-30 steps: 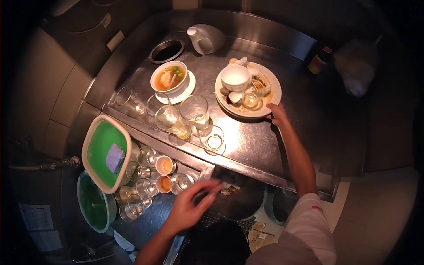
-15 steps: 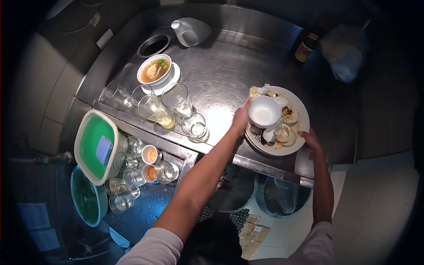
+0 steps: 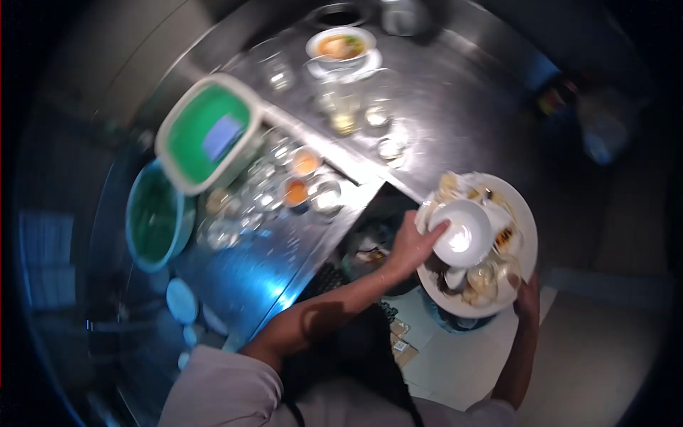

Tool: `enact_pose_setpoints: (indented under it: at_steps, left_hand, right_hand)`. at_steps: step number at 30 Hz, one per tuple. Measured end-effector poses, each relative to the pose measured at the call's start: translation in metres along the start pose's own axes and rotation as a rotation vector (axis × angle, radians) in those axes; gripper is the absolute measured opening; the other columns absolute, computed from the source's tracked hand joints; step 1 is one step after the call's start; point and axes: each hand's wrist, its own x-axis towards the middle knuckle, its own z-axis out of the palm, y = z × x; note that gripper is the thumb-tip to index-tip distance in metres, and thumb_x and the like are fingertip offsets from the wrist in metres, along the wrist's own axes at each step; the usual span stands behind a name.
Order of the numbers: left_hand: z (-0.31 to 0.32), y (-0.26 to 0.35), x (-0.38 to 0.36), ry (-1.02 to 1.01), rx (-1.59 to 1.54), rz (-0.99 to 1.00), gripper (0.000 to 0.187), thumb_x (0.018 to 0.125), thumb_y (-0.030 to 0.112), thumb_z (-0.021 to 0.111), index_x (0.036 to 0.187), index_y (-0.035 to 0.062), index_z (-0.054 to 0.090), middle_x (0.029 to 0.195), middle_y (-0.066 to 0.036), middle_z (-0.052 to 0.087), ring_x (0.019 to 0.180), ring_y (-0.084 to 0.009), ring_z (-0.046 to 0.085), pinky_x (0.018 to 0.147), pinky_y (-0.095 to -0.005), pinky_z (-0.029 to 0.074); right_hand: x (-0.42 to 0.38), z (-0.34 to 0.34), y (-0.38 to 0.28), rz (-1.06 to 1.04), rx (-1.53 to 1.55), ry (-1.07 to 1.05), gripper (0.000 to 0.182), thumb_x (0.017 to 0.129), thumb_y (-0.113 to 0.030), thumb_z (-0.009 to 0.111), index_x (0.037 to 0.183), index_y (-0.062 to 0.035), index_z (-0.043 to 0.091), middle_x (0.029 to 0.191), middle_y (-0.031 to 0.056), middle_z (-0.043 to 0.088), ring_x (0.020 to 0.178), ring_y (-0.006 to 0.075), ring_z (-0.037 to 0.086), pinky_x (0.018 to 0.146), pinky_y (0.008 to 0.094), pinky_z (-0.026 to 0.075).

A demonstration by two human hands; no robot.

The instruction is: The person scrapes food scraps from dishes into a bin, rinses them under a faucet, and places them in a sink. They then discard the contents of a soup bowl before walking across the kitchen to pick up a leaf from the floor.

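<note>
A large white plate is held out past the counter's edge, a hand on either side. My left hand grips its left rim, with the thumb reaching onto a small white bowl on the plate. At the lower right rim, my right hand is closed on the plate, its fingers partly hidden beneath. Around the bowl lie food scraps, a crumpled white piece and small clear cups. Blur hides the finer details.
Below the plate stand a bin with waste and another bin. The steel counter carries several glasses and a soup bowl. To the left are a green-filled tub, a round basin and more glasses.
The plate has come off the counter toward me and now hangs over the bins. My left thumb has moved onto the small bowl. The camera view has turned and shifted.
</note>
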Motion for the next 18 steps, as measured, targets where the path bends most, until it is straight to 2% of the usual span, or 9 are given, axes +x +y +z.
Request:
enact_pose_setpoints:
  at_steps: [1,2,4,7,8,11,14,15,18]
  left_hand:
    - [-0.02,0.0,-0.021,0.01,-0.03,-0.079,0.049,0.076,0.033,0.062,0.101,-0.0056,0.043,0.093,-0.014,0.054,0.086,-0.0157,0.052,0.074,-0.0275,0.043]
    - [-0.046,0.012,-0.046,0.019,0.013,-0.101,0.049,0.076,0.032,0.062,0.102,-0.005,0.043,0.093,-0.013,0.053,0.086,-0.016,0.052,0.074,-0.0279,0.043]
    - [-0.088,-0.003,-0.087,0.087,-0.006,-0.133,0.048,0.077,0.029,0.061,0.104,-0.0041,0.041,0.096,-0.014,0.051,0.087,-0.016,0.051,0.073,-0.0285,0.044]
    - [-0.162,-0.023,-0.151,0.194,-0.193,-0.055,0.04,0.081,0.02,0.057,0.108,-0.0019,0.037,0.096,-0.013,0.05,0.087,-0.0161,0.051,0.074,-0.029,0.044]
    - [-0.185,-0.029,-0.174,0.258,-0.213,-0.077,0.039,0.082,0.017,0.056,0.109,-0.0014,0.036,0.097,-0.012,0.049,0.088,-0.0167,0.051,0.075,-0.0296,0.044]
    - [-0.244,-0.037,-0.237,0.477,-0.389,-0.141,0.038,0.081,0.012,0.054,0.11,-0.0008,0.034,0.101,-0.013,0.047,0.091,-0.0183,0.051,0.076,-0.0308,0.046]
    - [-0.298,-0.049,-0.288,0.653,-0.515,-0.137,0.039,0.08,0.009,0.055,0.109,-0.003,0.033,0.102,-0.015,0.049,0.09,-0.0182,0.052,0.076,-0.029,0.045]
    - [-0.314,-0.056,-0.298,0.657,-0.524,-0.131,0.039,0.08,0.009,0.055,0.109,-0.003,0.033,0.102,-0.015,0.049,0.09,-0.0182,0.052,0.076,-0.029,0.045]
    - [-0.351,-0.083,-0.319,0.817,-0.496,-0.075,0.041,0.079,0.009,0.055,0.111,-0.0043,0.032,0.104,-0.016,0.048,0.092,-0.0198,0.052,0.077,-0.0305,0.044]
  right_hand:
    - [-0.015,0.014,0.005,-0.023,-0.018,-0.027,0.053,0.074,-0.006,0.059,0.121,-0.0009,0.034,0.114,0.0121,0.047,0.101,0.0204,0.048,0.083,0.0312,0.041]
    - [-0.027,0.029,0.012,-0.073,-0.064,-0.048,0.056,0.073,-0.01,0.061,0.121,-0.0007,0.035,0.113,0.0148,0.049,0.099,0.0248,0.051,0.084,0.0339,0.043]
    - [-0.056,0.068,0.013,0.003,-0.127,-0.066,0.052,0.075,-0.002,0.056,0.122,-0.0016,0.033,0.112,0.0112,0.048,0.101,0.0193,0.048,0.085,0.0293,0.04]
    - [-0.084,0.134,0.034,-0.033,-0.073,-0.304,0.051,0.076,-0.001,0.055,0.122,-0.002,0.033,0.111,0.0105,0.049,0.098,0.018,0.05,0.083,0.0283,0.042]
    - [-0.094,0.161,0.039,0.046,-0.103,-0.282,0.05,0.076,0.0,0.054,0.122,-0.003,0.034,0.109,0.0099,0.05,0.094,0.0166,0.051,0.08,0.0273,0.043]
    - [-0.108,0.243,0.044,0.115,-0.189,-0.468,0.054,0.073,-0.002,0.057,0.122,-0.0041,0.035,0.108,0.0088,0.051,0.094,0.0159,0.052,0.079,0.0272,0.043]
    - [-0.112,0.317,0.058,0.019,-0.397,-0.763,0.06,0.072,-0.006,0.059,0.126,-0.0035,0.032,0.113,0.0099,0.048,0.102,0.0176,0.046,0.087,0.0298,0.037]
    - [-0.114,0.343,0.06,-0.125,-0.441,-0.893,0.06,0.072,-0.005,0.058,0.126,-0.0038,0.032,0.116,0.0104,0.046,0.104,0.0176,0.045,0.087,0.03,0.037]
    - [-0.117,0.409,0.067,-0.16,-0.561,-1.006,0.058,0.074,-0.004,0.056,0.126,-0.0039,0.032,0.115,0.0105,0.047,0.102,0.018,0.047,0.087,0.0309,0.037]
